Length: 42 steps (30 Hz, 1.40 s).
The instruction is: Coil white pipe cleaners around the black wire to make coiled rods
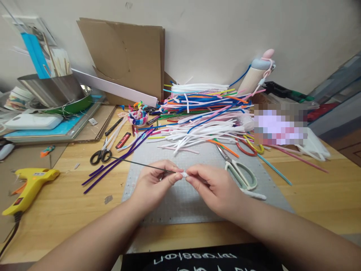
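Over the mat (169, 215), my left hand (155, 182) pinches a dark stem (141, 164), my right hand (217, 186) the white bit (184, 174) at its tip. Barely begun, I judge; white stems (203, 131) lie loose at the mat's back.

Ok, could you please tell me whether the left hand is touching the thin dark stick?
Touching. The head view shows it: the left hand pinches the thin dark stick near one end, between thumb and forefinger.

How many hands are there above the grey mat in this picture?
2: the left hand pinches the dark stem over the mat; the right hand, just beside it, pinches the white piece. No other hand shows.
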Each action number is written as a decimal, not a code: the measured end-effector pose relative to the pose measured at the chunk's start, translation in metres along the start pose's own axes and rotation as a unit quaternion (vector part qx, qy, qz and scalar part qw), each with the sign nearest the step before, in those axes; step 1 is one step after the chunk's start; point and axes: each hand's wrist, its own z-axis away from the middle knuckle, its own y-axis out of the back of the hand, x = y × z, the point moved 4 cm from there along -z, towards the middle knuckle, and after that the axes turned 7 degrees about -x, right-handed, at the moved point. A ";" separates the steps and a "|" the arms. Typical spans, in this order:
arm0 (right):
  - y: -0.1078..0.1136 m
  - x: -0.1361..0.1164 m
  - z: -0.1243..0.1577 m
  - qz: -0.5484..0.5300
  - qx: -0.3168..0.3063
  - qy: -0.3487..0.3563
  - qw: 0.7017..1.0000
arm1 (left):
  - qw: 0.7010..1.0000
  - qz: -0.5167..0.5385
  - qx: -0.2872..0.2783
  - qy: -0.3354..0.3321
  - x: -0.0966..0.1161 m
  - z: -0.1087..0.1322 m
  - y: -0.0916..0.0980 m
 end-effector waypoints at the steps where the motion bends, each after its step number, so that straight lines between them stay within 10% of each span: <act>1: 0.000 0.000 0.001 0.026 0.008 0.007 1.000 | 1.000 -0.001 0.004 0.001 0.000 0.000 0.000; 11: 0.011 -0.005 0.001 0.145 0.063 0.050 0.986 | 0.995 -0.078 0.023 -0.061 0.006 0.000 0.005; 21: 0.008 0.000 0.000 0.030 -0.029 -0.011 0.999 | 0.989 -0.086 0.002 -0.119 0.017 0.001 0.002; 31: 0.014 -0.011 0.006 0.177 0.102 0.123 0.971 | 0.988 -0.096 0.016 -0.124 0.016 0.002 0.000; 42: 0.012 -0.015 0.007 0.198 0.023 0.055 0.978 | 0.986 -0.109 0.018 -0.122 0.019 0.001 0.002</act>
